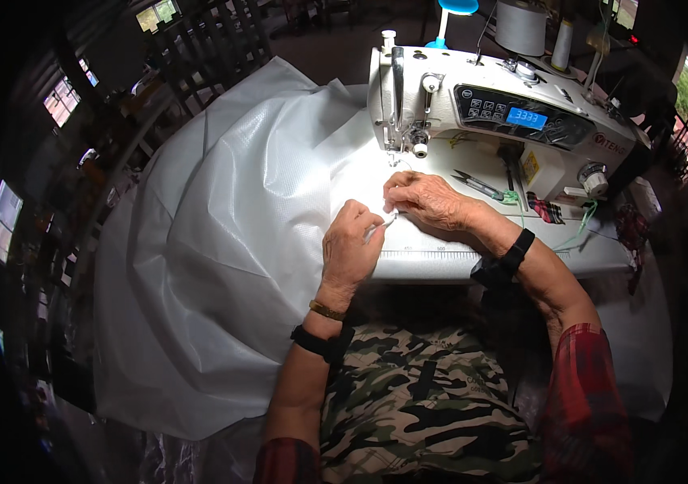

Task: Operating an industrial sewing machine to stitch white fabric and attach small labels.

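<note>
A large white sheet of woven-looking fabric (235, 194) spreads from the sewing machine's bed out to the left and hangs down in deep folds. My left hand (352, 244) is closed in a pinch on a narrow white edge of it, just in front of the needle area. Close by on the right, my right hand (431, 200) pinches the same white edge, fingertips turned down. A small white fold (393, 216) shows between the two hands. The white sewing machine (416, 89) stands just beyond them, its presser foot (393, 159) behind my right fingers.
Thread snips (479, 185) with a green tie lie on the machine bed, near a scrap of red plaid cloth (545, 210). A ruler strip (440, 253) runs along the table's front edge. Thread cones (520, 29) stand behind the machine, beside a blue-topped lamp (458, 6).
</note>
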### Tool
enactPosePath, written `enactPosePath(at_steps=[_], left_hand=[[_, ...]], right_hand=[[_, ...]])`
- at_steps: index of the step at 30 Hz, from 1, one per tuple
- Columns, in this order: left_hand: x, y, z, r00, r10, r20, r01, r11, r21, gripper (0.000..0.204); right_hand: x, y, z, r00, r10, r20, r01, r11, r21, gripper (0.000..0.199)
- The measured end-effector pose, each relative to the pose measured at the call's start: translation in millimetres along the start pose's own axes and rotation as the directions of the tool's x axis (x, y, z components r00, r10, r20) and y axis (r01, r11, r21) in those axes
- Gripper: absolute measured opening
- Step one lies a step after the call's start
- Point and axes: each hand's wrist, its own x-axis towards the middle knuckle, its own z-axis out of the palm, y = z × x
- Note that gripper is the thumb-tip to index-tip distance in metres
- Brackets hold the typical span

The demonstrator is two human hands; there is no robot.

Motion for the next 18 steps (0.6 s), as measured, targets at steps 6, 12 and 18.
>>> enactPosePath(at_steps=[6,12,18], left_hand=[[-7,4,-11,0.991,0.122,-0.051,-0.117,0.989,0.091,0.013],[-71,11,-30,0.976,0.198,-0.087,-0.151,0.911,0.383,0.017],[-131,-8,-27,0.996,0.058,-0.07,-0.017,0.876,0.483,0.035]], right_hand=[[0,7,-2,0.999,-0.033,0.0,0.033,0.999,0.029,0.007],[-1,8,-3,0.997,-0.074,-0.039,0.077,0.994,0.075,0.005],[-2,6,-6,0.998,-0.043,-0.052,0.046,0.997,0.062,0.004]])
